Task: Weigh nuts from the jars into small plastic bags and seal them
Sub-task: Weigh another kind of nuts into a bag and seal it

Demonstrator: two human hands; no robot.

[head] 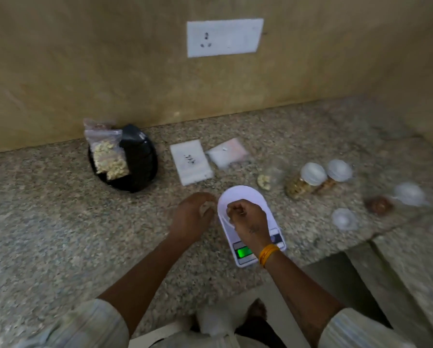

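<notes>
- While I stand at the speckled stone counter (59,222), both my hands are in front of me, close together but not touching each other.
- My left hand (192,217) is just left of the white scale (250,197), with the fingers curled around something small and pale; the picture is blurred, so I cannot tell if it is a bag or some nuts.
- My right hand (245,219) is over the scale platform, with the fingers curled in and the tips pinched together; what it pinches is too small to name.
- On my right wrist there are orange bangles (268,254), just beside the green lit display (244,252) of the scale.
- Behind the scale, a little to the right, stands a clear open jar (273,175) with some cashews at the bottom.
- Right of it are two jars with white lids (313,173), both tilted, with brown and golden nuts inside.
- Further right are a small heap of brown nuts (378,204) and two loose white lids (344,218), one near it and one nearer to me.
- Behind my left hand lies a flat stack of empty plastic bags (191,162), and beside it another clear packet (228,154).
- At the far left, by the wall, a filled bag of cashews (108,156) leans in a black tray (140,167).
- On the wall above is a white socket plate (225,37).
</notes>
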